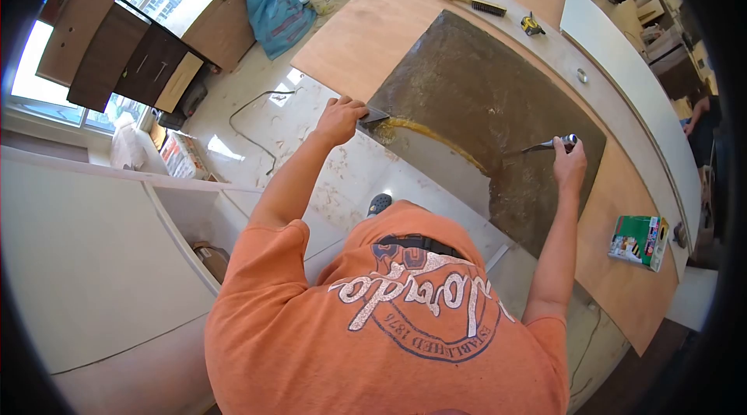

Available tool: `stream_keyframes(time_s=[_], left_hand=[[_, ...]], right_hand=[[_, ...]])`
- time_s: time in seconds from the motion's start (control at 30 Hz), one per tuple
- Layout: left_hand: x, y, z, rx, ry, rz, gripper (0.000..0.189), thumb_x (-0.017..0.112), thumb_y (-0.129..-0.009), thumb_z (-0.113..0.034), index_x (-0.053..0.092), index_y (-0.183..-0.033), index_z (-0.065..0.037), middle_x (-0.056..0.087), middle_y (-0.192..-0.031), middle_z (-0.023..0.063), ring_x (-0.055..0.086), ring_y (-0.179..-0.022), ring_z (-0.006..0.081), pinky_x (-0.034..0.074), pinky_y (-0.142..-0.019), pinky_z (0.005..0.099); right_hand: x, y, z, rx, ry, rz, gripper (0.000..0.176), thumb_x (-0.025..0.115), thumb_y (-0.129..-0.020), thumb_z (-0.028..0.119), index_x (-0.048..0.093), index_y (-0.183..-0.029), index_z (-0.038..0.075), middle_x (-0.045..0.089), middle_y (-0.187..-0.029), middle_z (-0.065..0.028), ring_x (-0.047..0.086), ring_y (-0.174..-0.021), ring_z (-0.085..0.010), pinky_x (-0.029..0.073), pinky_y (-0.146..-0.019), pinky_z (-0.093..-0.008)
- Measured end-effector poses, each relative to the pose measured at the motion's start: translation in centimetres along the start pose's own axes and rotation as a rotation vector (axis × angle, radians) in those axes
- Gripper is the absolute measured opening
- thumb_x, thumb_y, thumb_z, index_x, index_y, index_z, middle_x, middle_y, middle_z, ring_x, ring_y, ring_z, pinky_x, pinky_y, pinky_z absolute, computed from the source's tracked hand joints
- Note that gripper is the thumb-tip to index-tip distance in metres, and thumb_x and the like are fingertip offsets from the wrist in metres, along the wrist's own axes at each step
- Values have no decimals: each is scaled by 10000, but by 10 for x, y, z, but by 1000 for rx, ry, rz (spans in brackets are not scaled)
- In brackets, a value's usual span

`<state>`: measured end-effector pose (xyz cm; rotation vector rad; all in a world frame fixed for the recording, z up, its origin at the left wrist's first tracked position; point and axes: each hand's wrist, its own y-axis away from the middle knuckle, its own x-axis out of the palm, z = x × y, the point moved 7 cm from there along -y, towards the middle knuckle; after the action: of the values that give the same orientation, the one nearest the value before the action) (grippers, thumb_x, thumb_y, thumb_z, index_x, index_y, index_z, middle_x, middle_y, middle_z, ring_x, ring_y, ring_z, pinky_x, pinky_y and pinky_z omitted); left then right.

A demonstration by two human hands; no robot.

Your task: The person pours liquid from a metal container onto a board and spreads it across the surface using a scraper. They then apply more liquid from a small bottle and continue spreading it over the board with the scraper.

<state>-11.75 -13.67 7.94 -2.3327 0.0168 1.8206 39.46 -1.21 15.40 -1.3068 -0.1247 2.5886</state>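
My left hand (340,121) is closed around a flat grey scraper (376,115), its blade at the left edge of a dark brown coated sheet (475,80). From beside the blade, a ridge of yellowish glue (436,135) curves across to the right. Below that ridge lies a smoother grey-brown area (443,170) of the same sheet. Over the sheet's right part, my right hand (570,164) grips a slim tool (538,146) with a thin dark blade and a shiny-ended handle, the blade pointing left. What kind of tool it is, I cannot tell.
Plywood (342,49) extends under and around the sheet. A wire brush (471,3), a tape measure (532,24) and a roll of tape (582,75) lie on the board behind. A green box (634,240) sits at right. A cable (249,131) crosses the floor; another person (704,127) stands far right.
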Motion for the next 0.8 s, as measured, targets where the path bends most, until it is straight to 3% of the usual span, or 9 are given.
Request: stream_keyframes(time_s=[0.13, 0.4, 0.53, 0.67, 0.8], left_hand=[[6, 22, 6, 39, -22, 101, 387, 533, -807, -4, 692, -1133, -139, 647, -1228, -6, 535, -1180, 245, 401, -977, 398], [6, 93, 25, -9, 28, 57, 430, 540, -795, 10, 657, -1186, -124, 609, -1291, 28, 509, -1220, 285, 408, -1007, 428], [-21, 81, 10, -19, 24, -189, 423, 563, -792, 5, 650, -1190, -110, 620, -1264, 35, 541, -1164, 291, 434, -963, 426], [-10, 53, -17, -2, 27, -206, 433, 560, -796, -6, 640, -1207, -116, 623, -1246, 28, 547, -1145, 280, 439, -934, 431], [13, 64, 0, -28, 2, -109, 418, 558, -798, -8, 640, -1195, -110, 623, -1244, 34, 545, -1153, 279, 439, -946, 423]], right_hand=[[1, -1, -10, 8, -20, -47, 384, 722, -885, 332, 634, -989, -27, 705, -912, -189, 684, -851, -316, 509, -801, -406], [-1, 5, -13, 32, -6, -46, 376, 724, -885, 326, 641, -1006, -20, 709, -919, -182, 687, -852, -308, 511, -799, -402], [-2, 6, -7, 47, -31, -44, 381, 723, -885, 329, 640, -1008, -22, 708, -922, -188, 688, -861, -316, 510, -800, -406], [1, 0, -8, 21, 3, -40, 386, 722, -886, 330, 639, -1013, -25, 709, -928, -190, 687, -871, -327, 510, -804, -408], [0, 3, -5, 0, 11, -43, 388, 720, -888, 332, 639, -1012, -27, 709, -928, -190, 685, -867, -331, 510, -801, -407]])
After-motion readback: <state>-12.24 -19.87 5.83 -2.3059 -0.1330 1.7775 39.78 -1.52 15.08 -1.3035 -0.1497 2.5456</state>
